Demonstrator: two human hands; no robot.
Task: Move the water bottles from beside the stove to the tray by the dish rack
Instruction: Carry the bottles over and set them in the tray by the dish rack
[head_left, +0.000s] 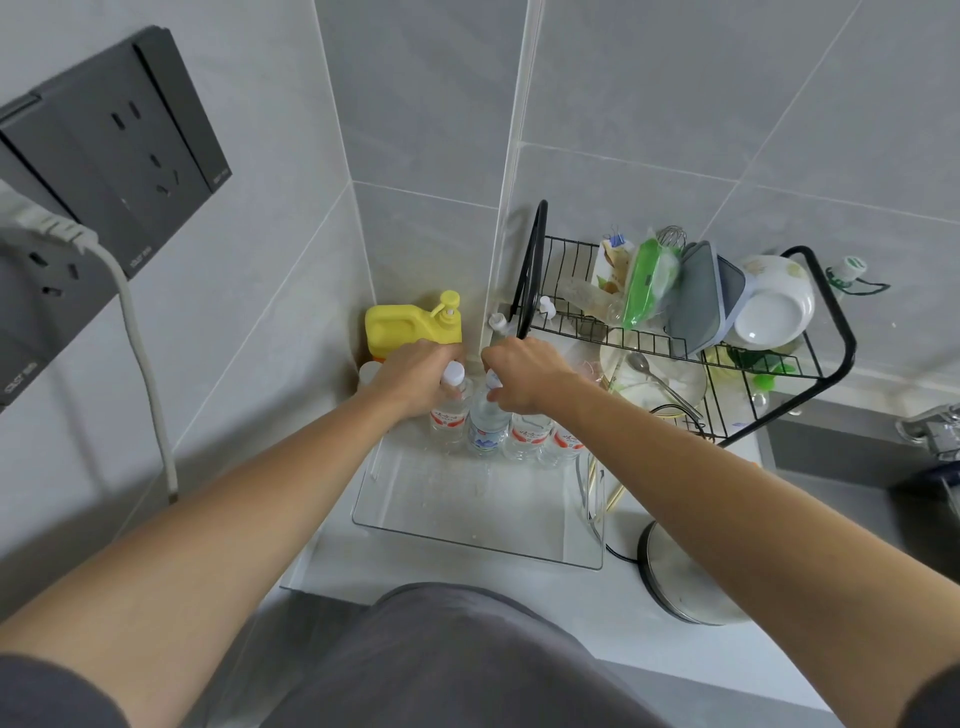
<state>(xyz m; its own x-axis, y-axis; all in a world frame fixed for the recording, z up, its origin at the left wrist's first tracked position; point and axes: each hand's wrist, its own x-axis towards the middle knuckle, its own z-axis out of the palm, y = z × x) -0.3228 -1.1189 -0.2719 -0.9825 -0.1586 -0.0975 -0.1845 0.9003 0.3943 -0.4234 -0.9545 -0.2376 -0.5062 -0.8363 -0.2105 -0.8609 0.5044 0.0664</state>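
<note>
A clear plastic tray (467, 519) lies on the white counter beside the black dish rack (727, 332). Several water bottles stand in a row along the tray's far edge. My left hand (415, 376) is closed around the neck of a red-labelled bottle with a white cap (449, 410). My right hand (519, 376) grips the top of a blue-labelled bottle (487, 431) next to it. Two more red-labelled bottles (530, 434) stand to the right, partly hidden under my right forearm.
A yellow pump jug (410, 325) stands in the corner behind the bottles. The dish rack holds plates, bowls, containers and a spoon. A round metal kettle base (685, 571) sits at the right. Wall sockets with a grey cable (145, 364) are on the left.
</note>
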